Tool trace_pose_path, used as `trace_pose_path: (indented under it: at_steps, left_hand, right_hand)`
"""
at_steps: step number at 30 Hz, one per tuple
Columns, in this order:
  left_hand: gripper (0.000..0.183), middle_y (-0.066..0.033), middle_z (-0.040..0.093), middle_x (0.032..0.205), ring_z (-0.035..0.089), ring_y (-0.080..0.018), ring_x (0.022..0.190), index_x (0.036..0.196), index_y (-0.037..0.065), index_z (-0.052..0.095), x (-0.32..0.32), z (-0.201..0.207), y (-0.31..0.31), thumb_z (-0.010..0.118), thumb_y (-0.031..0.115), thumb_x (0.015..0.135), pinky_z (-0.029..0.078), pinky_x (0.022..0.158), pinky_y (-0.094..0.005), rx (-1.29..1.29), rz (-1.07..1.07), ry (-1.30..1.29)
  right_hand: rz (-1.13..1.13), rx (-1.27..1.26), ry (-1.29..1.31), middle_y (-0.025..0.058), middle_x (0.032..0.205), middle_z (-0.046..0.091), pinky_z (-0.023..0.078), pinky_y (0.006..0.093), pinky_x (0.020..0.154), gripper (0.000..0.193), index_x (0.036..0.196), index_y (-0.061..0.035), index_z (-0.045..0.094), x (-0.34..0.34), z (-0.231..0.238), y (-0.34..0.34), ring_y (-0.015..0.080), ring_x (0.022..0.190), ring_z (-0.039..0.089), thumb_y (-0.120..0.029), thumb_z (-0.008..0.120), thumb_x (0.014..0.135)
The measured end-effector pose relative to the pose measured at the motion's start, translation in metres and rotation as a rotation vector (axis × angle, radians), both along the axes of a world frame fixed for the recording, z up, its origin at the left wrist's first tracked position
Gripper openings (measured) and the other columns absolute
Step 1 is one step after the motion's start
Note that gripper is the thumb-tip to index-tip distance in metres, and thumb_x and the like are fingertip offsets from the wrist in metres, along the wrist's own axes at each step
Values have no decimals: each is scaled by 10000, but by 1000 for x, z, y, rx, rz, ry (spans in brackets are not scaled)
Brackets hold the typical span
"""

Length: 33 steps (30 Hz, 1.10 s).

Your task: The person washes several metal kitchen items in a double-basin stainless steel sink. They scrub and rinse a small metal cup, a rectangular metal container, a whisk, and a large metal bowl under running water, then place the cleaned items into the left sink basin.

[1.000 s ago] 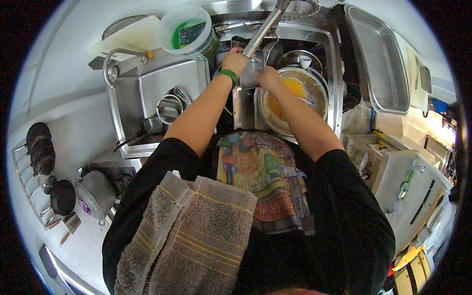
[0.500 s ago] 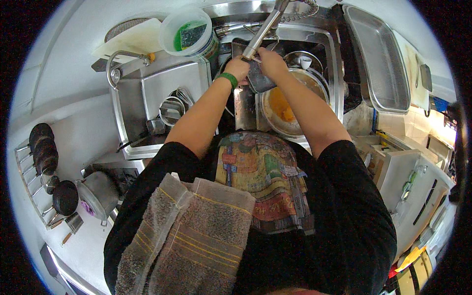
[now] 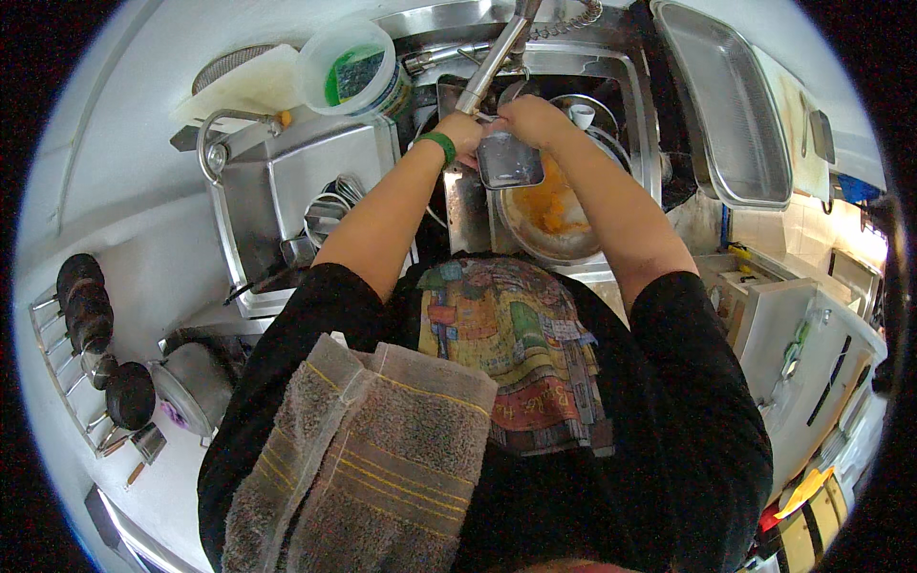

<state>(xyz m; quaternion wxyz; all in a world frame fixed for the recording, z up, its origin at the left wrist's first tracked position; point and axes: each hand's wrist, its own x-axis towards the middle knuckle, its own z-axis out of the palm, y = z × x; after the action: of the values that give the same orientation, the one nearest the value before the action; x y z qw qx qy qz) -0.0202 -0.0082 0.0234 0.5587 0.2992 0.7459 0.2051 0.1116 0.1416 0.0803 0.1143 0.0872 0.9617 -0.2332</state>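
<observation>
My left hand (image 3: 461, 136), with a green band at the wrist, is closed at the lower end of a metal spray tap (image 3: 498, 59). Right beside it, my right hand (image 3: 533, 121) grips the upper edge of a small rectangular metal pan (image 3: 511, 162) below the nozzle. Its fingers are partly hidden. The pan's wet grey face is tilted toward me. Beneath the hands, a large round pan (image 3: 549, 218) with orange residue lies in the sink (image 3: 651, 115). A small white cup (image 3: 581, 116) sits behind it among other metal dishes.
At left, a second metal basin (image 3: 272, 181) contains a whisk (image 3: 350, 188) and metal containers. A plastic tub (image 3: 382, 72) with green liquid stands behind. A perforated tray (image 3: 731, 105) leans at right. A grey towel (image 3: 368, 449) hangs over my front.
The small metal pan has tilted, so more of its flat face shows now. My right hand has shifted slightly with it, while the left stays at the tap.
</observation>
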Motion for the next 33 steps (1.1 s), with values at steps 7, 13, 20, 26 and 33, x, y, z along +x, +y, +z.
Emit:
trace_pose_path:
  at_steps: [7,13,20,26,33]
  left_hand:
    - [312,-103,673,978,688,-229,809,1066,56,655,15,9,53,655,288,858,586,589,-403,13,204,84]
    - [295,-97,662,954,671,-215,772,1058,57,651,23,21,58,639,276,859,566,571,-375,-42,270,-266]
    - [304,-102,624,872,622,-251,730,1008,63,632,31,36,44,561,345,921,566,637,-396,-102,548,-138]
    - [284,-123,644,853,639,-273,707,1018,59,625,3,22,31,532,316,944,570,639,-406,3,858,-168]
    - [300,-144,677,895,680,-304,775,1022,56,638,5,-3,13,648,320,879,548,666,-414,251,793,-201]
  right_hand:
    - [-560,-16,29,188,1132,651,455,548,930,504,1150,-134,674,21,18,-16,392,1068,610,-540,455,949]
    - [-647,134,99,190,1272,603,247,718,1031,585,1238,-187,651,23,34,-55,427,1258,487,-625,412,932]
    - [-744,7,-89,163,1275,604,261,698,1038,517,1205,-117,661,-8,10,-40,429,1259,483,-469,344,999]
    - [-715,-287,338,180,1460,449,175,725,1080,481,1373,-118,495,-28,-4,-92,498,1344,366,-363,431,964]
    - [-596,-357,403,242,1446,415,385,533,1071,419,1368,-108,448,-34,-15,-51,463,1314,410,-183,462,957]
